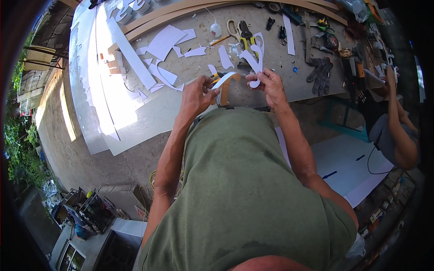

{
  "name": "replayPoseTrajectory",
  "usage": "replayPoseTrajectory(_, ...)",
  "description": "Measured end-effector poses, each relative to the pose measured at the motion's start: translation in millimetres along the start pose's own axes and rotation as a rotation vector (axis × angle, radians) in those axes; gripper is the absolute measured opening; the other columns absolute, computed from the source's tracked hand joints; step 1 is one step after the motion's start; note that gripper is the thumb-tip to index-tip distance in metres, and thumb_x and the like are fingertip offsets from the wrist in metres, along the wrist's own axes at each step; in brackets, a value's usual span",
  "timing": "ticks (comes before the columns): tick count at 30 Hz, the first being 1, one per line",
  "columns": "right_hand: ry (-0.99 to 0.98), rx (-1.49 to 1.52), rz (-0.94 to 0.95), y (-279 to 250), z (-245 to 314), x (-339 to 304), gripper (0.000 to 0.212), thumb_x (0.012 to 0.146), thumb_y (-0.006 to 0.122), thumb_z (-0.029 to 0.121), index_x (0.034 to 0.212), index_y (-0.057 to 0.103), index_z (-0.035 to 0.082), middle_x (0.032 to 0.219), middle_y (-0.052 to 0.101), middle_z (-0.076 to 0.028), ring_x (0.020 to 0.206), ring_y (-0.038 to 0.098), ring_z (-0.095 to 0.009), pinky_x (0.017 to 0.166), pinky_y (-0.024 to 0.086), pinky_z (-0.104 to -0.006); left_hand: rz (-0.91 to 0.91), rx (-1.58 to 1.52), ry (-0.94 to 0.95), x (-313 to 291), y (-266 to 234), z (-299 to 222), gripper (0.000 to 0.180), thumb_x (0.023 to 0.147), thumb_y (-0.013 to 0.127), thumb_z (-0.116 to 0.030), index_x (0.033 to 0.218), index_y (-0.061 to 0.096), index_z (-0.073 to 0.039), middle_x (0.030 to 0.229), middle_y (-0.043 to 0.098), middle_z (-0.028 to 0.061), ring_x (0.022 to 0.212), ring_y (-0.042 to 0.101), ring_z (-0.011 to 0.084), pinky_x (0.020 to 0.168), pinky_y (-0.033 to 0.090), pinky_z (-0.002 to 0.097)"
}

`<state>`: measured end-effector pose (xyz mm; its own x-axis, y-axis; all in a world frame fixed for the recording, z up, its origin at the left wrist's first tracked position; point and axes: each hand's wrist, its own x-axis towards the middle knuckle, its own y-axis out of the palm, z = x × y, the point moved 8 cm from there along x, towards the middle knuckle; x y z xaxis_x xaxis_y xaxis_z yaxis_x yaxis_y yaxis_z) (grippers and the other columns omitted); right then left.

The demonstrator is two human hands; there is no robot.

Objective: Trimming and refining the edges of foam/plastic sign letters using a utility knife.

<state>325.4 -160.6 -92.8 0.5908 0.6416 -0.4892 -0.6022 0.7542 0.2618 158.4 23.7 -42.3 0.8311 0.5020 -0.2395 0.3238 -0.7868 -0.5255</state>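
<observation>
In front of my green shirt, at the table's near edge, both hands are raised. My left hand (197, 95) pinches a curved strip (224, 79), white on one face and tan on the other, which bends over toward the right. A yellow-and-black tool (216, 80) shows behind these fingers; I cannot tell whether it is held. Between the fingers of my right hand (273, 89) is a white curved cut-out (259, 63) with a narrow loop and a side arm. The two pieces are close together; whether they touch is unclear.
White offcuts (166, 41) litter the grey table (280, 72). Beyond my hands lie scissors (233, 29), yellow-handled snips (245, 32), a white bottle (215, 30) and long tan strips (181, 12). A dark glove (320, 76) lies right. Another person (394, 131) works at far right beside a teal stool (341, 118).
</observation>
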Motion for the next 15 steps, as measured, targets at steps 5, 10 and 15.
replayPoseTrajectory(5,0.068,-0.044,-0.061,-17.4,-15.4,-15.5,0.025,0.099,0.055,0.019,0.113,0.063,0.000,0.100,0.073,-0.014,0.082,0.070,-0.018,0.074,0.057,-0.0324,0.035,0.293,0.176,5.8,27.5,-23.5,0.058,0.073,0.083,-0.035,0.114,0.062,0.000,0.103,0.068,0.0161,0.092,0.065,0.0305,0.080,0.052,0.0411)
replayPoseTrajectory(10,0.016,0.098,0.010,-10.3,-18.0,-20.7,0.029,0.101,0.052,0.023,0.113,0.062,-0.001,0.099,0.073,-0.014,0.087,0.068,-0.018,0.080,0.051,-0.0317,0.083,0.511,0.221,28.7,59.3,-22.6,0.065,0.071,0.083,-0.038,0.119,0.058,-0.003,0.112,0.063,0.0185,0.103,0.062,0.0354,0.085,0.050,0.0450)
replayPoseTrajectory(15,-0.052,0.184,0.083,-3.5,-4.4,-23.1,0.032,0.100,0.058,0.024,0.119,0.065,-0.002,0.099,0.073,-0.013,0.089,0.067,-0.019,0.083,0.050,-0.0310,-0.005,0.402,0.249,43.1,53.9,-7.1,0.042,0.076,0.074,-0.025,0.106,0.061,0.002,0.082,0.067,0.0190,0.073,0.066,0.0358,0.068,0.053,0.0449)
